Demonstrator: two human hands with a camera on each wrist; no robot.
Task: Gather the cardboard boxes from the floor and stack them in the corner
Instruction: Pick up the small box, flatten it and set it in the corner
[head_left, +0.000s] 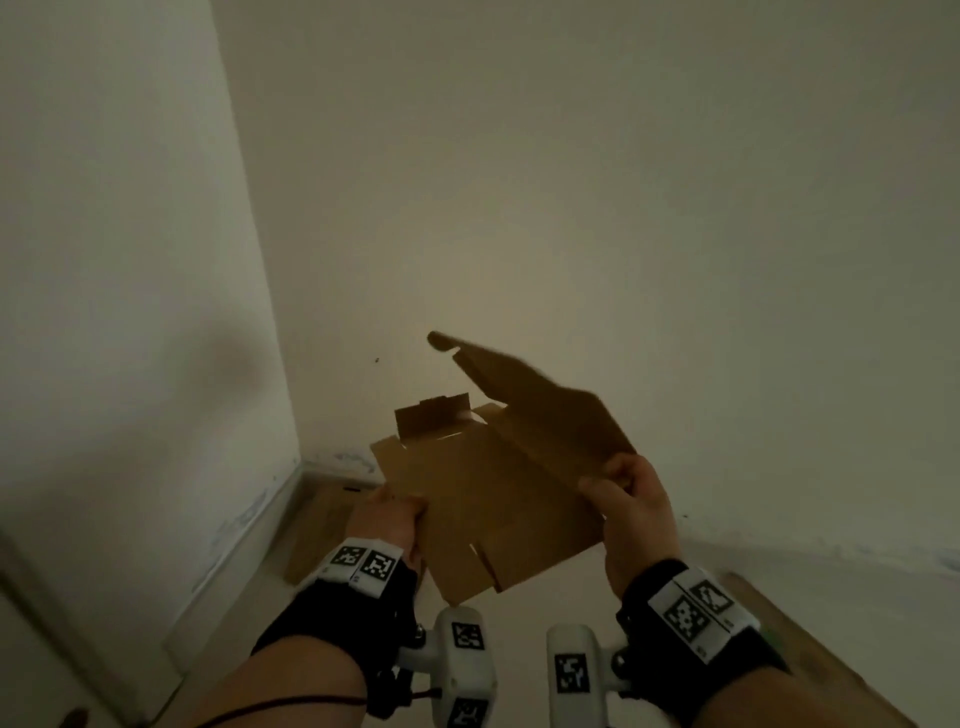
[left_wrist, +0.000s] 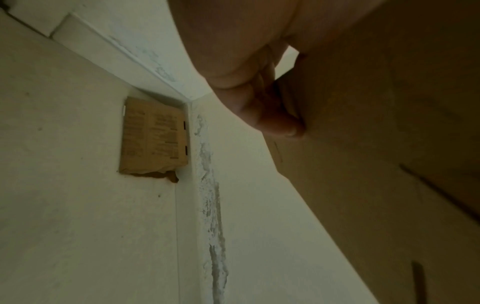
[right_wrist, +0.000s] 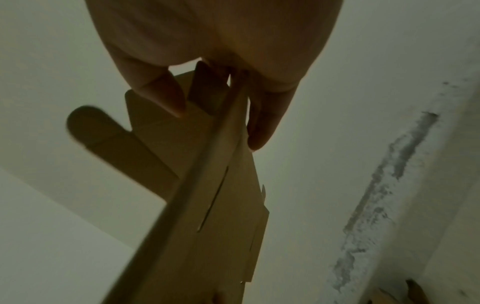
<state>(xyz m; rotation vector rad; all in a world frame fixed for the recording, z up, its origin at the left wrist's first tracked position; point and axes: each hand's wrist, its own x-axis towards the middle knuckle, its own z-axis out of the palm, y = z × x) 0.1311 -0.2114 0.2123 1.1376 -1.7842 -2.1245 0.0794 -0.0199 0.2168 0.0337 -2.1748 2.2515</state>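
I hold an unfolded brown cardboard box (head_left: 493, 488) in the air in front of the room corner, its flaps spread. My left hand (head_left: 392, 512) grips its left edge, with the fingers (left_wrist: 275, 123) underneath against the cardboard (left_wrist: 376, 144). My right hand (head_left: 626, 493) pinches the right side where the raised lid flap (head_left: 545, 410) meets the panel; in the right wrist view the thumb and fingers (right_wrist: 259, 131) clamp the cardboard (right_wrist: 207, 185). A flattened printed box (left_wrist: 153, 136) lies on the floor in the corner, also visible below my left hand as the box (head_left: 322, 525).
Two white walls meet at the corner (head_left: 298, 457), with a white skirting board (left_wrist: 197, 185) along the floor, its paint chipped. Another brown cardboard piece (head_left: 810, 639) lies on the pale floor at the right, behind my right wrist.
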